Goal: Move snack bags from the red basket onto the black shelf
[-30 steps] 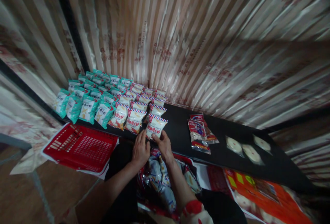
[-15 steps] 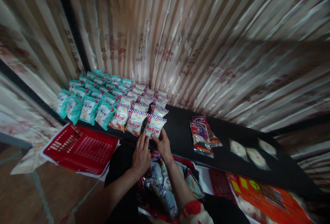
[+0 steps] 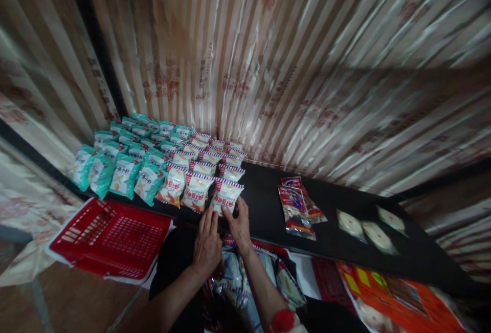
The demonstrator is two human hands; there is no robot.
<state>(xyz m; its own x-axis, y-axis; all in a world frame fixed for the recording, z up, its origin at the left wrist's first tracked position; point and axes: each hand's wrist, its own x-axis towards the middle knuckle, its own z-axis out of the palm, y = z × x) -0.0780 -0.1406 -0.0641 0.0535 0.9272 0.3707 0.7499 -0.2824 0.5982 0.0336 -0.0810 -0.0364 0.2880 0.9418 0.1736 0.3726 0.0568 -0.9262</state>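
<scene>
Red-and-white cuff showing, your right hand grasps a snack packet near the front edge of the black shelf, thumb on its lower front; your left hand extends its fingers to the packet's lower left corner, its grip impossible to tell. Pleated, printed curtains hang behind the shelf. The packet stands roughly upright, white with red lettering and a red-and-blue striped top seal.

The white bags and teal bags look like crinkled plastic film with a light gloss, the shelf smooth and matt, the basket hard plastic, the curtain thin with a satiny sheen.
</scene>
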